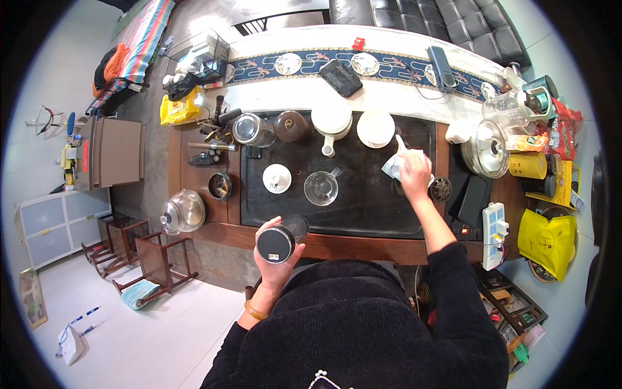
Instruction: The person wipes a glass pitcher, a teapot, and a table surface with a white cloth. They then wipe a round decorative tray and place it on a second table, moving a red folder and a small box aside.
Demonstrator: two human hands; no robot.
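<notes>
My left hand (278,262) grips a clear jar with a black lid (275,244) at the tray's near edge, the lid towards me. On the right of the black tea tray (335,226), my right hand (414,176) holds a crumpled white tissue (392,166) against the surface. A glass pitcher (320,188) stands mid-tray, and a small white dish with a knobbed piece on it (277,178) is left of it. Along the far side are a lidded glass jar (251,131), a brown round pot (291,126), a white teapot (332,119) and a white bowl or lid (376,129).
An ashtray (220,186) and a domed glass vessel (183,212) stand left. At right are a small dark bowl (441,188), a glass pot (486,148), a power strip (493,236) and a yellow bag (548,245). A black device (341,78) lies on the blue runner.
</notes>
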